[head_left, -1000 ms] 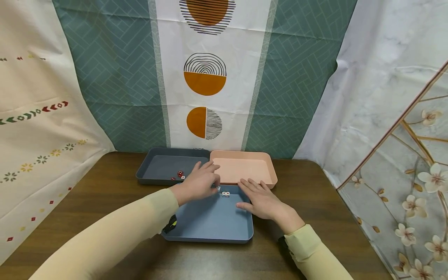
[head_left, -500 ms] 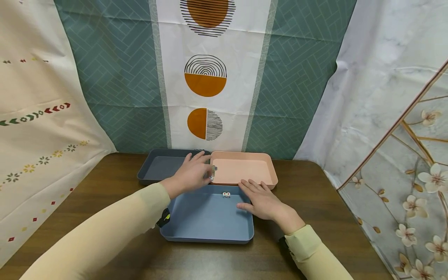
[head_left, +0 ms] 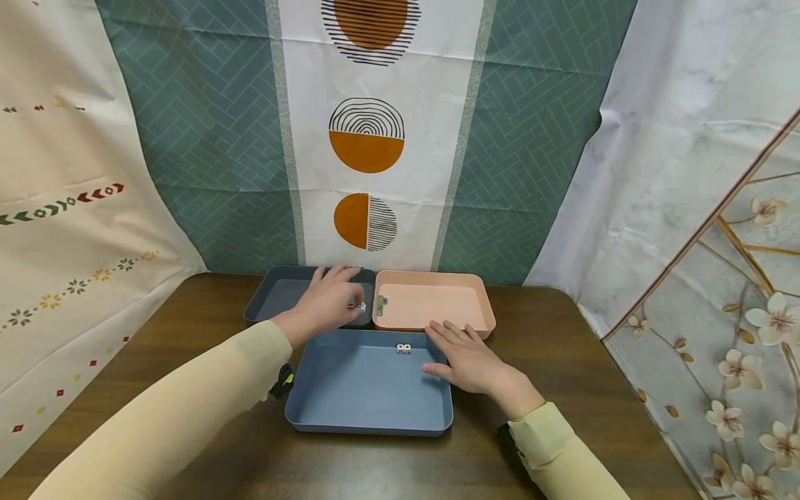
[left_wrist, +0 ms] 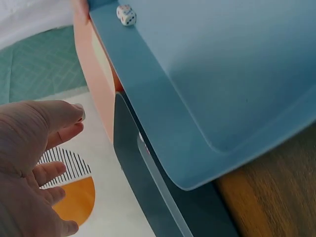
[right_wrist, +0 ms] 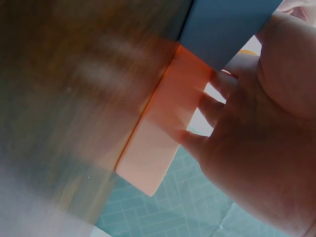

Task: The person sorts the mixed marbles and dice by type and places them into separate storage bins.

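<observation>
My left hand [head_left: 326, 300] is over the dark grey tray [head_left: 262, 295], thumb and index fingertips close together. It pinches a small white die [head_left: 362, 307] at those tips. A bit of red shows beside the die; I cannot tell whether that piece is held. In the left wrist view the left hand [left_wrist: 39, 158] largely hides what it grips. My right hand [head_left: 469, 361] rests with straight fingers where the pink tray [head_left: 431, 274] meets the blue tray [head_left: 375, 427]. In the right wrist view, its fingertips touch the pink tray's rim.
Two white dice [head_left: 403, 348] sit side by side near the blue tray's far wall, and again the dice [left_wrist: 126, 16] show in the left wrist view. Small greenish dice [head_left: 380, 305] lie at the pink tray's left side. Patterned cloth [head_left: 531, 139] hangs behind the wooden table [head_left: 537, 326].
My left hand has moved left and away from the blue tray to over the dark grey tray, carrying the white die. The right hand has stayed put.
</observation>
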`<state>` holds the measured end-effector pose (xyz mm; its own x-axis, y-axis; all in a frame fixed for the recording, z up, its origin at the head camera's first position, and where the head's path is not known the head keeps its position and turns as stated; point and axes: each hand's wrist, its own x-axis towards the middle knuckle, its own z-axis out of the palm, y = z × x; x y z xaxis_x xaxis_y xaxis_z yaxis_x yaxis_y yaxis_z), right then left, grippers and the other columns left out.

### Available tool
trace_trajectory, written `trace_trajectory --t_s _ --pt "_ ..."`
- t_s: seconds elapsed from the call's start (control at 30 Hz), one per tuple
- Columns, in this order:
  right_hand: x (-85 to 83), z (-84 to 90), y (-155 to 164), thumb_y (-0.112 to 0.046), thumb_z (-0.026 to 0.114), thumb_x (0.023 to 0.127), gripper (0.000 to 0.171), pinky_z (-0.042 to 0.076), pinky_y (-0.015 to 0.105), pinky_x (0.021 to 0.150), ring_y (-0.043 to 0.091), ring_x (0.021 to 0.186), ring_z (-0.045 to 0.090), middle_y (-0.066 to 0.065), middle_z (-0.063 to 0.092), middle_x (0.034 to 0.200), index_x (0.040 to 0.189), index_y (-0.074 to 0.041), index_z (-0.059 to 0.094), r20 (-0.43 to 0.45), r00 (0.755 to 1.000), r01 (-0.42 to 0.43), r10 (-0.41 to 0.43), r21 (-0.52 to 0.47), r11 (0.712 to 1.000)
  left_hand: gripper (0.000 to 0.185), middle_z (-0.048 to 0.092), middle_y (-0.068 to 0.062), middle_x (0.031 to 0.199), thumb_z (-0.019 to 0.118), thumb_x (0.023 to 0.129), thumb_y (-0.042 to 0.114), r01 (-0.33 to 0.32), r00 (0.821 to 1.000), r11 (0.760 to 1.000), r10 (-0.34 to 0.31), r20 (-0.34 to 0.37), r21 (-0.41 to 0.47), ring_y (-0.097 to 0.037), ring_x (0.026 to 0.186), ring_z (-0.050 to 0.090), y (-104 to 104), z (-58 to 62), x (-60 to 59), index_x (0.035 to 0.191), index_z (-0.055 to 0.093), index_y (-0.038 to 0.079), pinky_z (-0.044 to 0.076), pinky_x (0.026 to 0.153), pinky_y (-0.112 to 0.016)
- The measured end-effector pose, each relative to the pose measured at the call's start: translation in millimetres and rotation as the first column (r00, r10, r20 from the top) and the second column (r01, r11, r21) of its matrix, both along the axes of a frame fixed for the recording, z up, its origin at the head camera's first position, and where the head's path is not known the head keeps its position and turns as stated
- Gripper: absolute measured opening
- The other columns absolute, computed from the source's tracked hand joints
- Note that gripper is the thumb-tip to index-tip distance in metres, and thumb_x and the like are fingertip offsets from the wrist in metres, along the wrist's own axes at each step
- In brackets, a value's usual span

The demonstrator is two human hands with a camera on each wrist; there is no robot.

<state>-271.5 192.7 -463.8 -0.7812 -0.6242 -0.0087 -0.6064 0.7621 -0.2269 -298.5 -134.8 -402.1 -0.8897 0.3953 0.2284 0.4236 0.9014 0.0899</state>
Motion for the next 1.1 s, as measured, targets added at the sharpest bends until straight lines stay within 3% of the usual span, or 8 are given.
trace_trajectory --t_s 0.23,0.6,0.87,1.1 --pt "-0.7 -3.1 1.0 -0.055 0.064 0.110 0.085 0.011 0.068 0.132 0.040 0.167 0.023 0.015 0.032 0.179 0.172 -0.004 0.037 0.001 1.000 -0.009 0.009 -0.030 0.999 0.006 0.051 -0.022 0.166 0.088 0.098 0.025 -0.062 0.998 0.998 0.062 0.004 -0.010 -0.050 0.160 0.033 -9.9 -0.8 -8.3 0.100 0.085 0.019 0.021 0.125 -0.078" --pt "-12.7 -21.2 5.1 -0.064 0.060 0.108 0.089 0.012 0.067 0.132 0.033 0.168 0.020 0.006 0.028 0.181 0.176 -0.014 0.031 -0.037 0.999 -0.001 0.001 -0.013 1.000 0.009 0.048 -0.024 0.167 0.083 0.100 0.020 -0.122 0.992 0.992 0.122 0.009 -0.009 -0.050 0.161 0.029 -34.0 -2.6 -20.2 0.106 0.085 0.014 0.016 0.125 -0.080" --pt "-5.3 -8.6 2.9 -0.060 0.061 0.109 0.088 0.012 0.069 0.131 0.041 0.166 0.024 0.013 0.031 0.180 0.173 -0.006 0.035 -0.014 1.000 -0.013 0.013 -0.027 1.000 0.010 0.047 -0.026 0.168 0.081 0.102 0.018 -0.141 0.990 0.990 0.141 0.014 0.008 -0.051 0.161 0.028 -41.6 0.9 -21.6 0.109 0.084 0.012 0.014 0.126 -0.080" --pt "-4.1 -8.8 2.6 -0.062 0.059 0.109 0.088 0.013 0.069 0.131 0.041 0.166 0.024 0.013 0.032 0.179 0.173 -0.006 0.036 -0.026 0.999 -0.021 0.020 -0.038 0.999 0.010 0.046 -0.027 0.168 0.080 0.103 0.018 -0.161 0.987 0.987 0.160 0.033 0.016 -0.052 0.162 0.026 -43.4 -1.1 -26.4 0.109 0.083 0.011 0.013 0.126 -0.080"
